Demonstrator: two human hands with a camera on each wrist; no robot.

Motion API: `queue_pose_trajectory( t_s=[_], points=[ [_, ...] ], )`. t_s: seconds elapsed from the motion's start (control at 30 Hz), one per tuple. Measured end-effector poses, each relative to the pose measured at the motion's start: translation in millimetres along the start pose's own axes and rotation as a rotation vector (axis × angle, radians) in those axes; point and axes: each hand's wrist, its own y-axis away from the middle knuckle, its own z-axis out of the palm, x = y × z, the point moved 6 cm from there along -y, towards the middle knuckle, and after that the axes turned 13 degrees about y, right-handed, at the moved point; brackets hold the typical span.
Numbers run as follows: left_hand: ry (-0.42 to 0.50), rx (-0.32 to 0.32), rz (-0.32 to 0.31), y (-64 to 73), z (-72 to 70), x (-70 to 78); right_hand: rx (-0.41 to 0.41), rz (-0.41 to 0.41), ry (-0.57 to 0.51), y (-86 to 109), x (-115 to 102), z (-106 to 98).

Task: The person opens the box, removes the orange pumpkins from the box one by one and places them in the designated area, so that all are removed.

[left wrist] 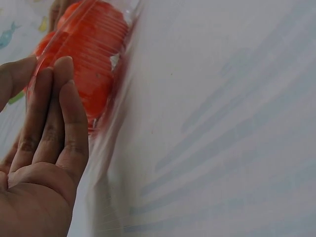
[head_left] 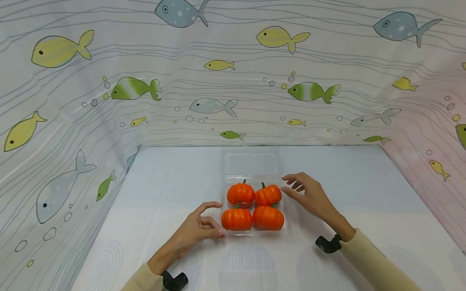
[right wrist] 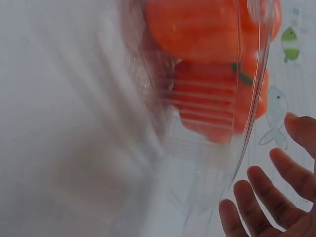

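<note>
Small orange pumpkins [head_left: 236, 219], several of them with green stems, sit in two rows inside a clear plastic clamshell box [head_left: 258, 233]. Its transparent lid [head_left: 251, 163] lies folded back toward the far wall. My left hand [head_left: 194, 230] is at the box's left side, thumb near the front corner and index finger by the rim. In the left wrist view its nearly straight fingers [left wrist: 74, 128] lie along the ribbed side wall. On the other side, my right hand [head_left: 310, 195] hovers beside the right edge with fingers spread and nothing in them; the right wrist view shows fingertips just outside the rim.
The box stands on a pale, patterned tablecloth [head_left: 171, 176]. Fish-printed cloth walls [head_left: 249, 82] enclose the table at the back and both sides. Black wrist cameras [head_left: 175, 281] are strapped at both cuffs.
</note>
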Motion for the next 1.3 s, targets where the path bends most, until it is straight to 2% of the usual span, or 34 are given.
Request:
queue_pose_trajectory(
  t_s=[0.37,0.63,0.93,1.07,1.2,1.3],
  points=[
    [-0.017,-0.006,0.011,-0.5,-0.1,-1.0,-0.026,0.001,0.054,20.0,-16.4,8.5],
    [-0.008,0.004,-0.002,-0.1,-0.5,-1.4,-0.016,-0.013,0.106,26.8,-25.4,11.6],
    [-0.010,-0.005,0.013,1.0,1.4,-0.2,-0.008,-0.069,0.250,29.9,-38.3,17.9],
    [-0.007,-0.002,0.012,1.3,1.8,0.1,-0.052,-0.060,0.307,30.4,-42.9,23.7],
    [0.008,0.003,0.007,1.9,2.7,0.9,-0.152,-0.038,0.361,31.1,-48.8,34.1],
    [0.010,0.006,0.003,1.9,2.9,0.9,-0.224,-0.020,0.359,32.1,-52.5,39.4]
  ],
)
